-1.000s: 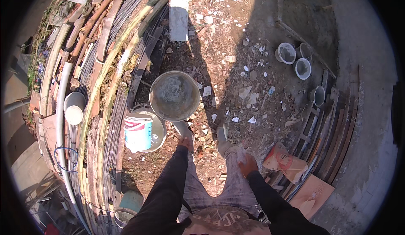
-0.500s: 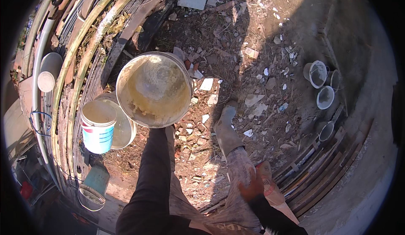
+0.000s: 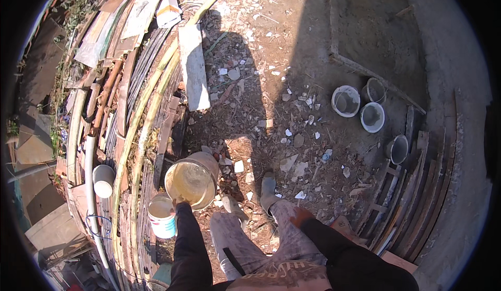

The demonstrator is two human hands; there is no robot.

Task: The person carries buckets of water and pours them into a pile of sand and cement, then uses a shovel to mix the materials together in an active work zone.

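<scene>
1) Sunlit dirt ground (image 3: 313, 129), littered with white and brown rubble; shadow across part of it
2) Left hand (image 3: 180, 201): at near rim of large round greyish bucket (image 3: 192, 180) with yellowish stained inside; fingers look hooked over rim, grasping it
3) Large bucket sits ahead and left of the boots, tilted, mouth toward the person
4) Small white-and-blue plastic pail (image 3: 162, 218) just beside it, on the left
5) Right hand (image 3: 300, 217): laid on right leg of faded grey trousers (image 3: 286, 214); finger curl too small to tell
6) Far left: long stack of boards, rods and yellow bamboo poles (image 3: 125, 155), white cylindrical container (image 3: 104, 181) on it
7) Far right: three round pale-rimmed buckets (image 3: 372, 116) grouped together, dark wooden planks (image 3: 417, 186) nearer
</scene>
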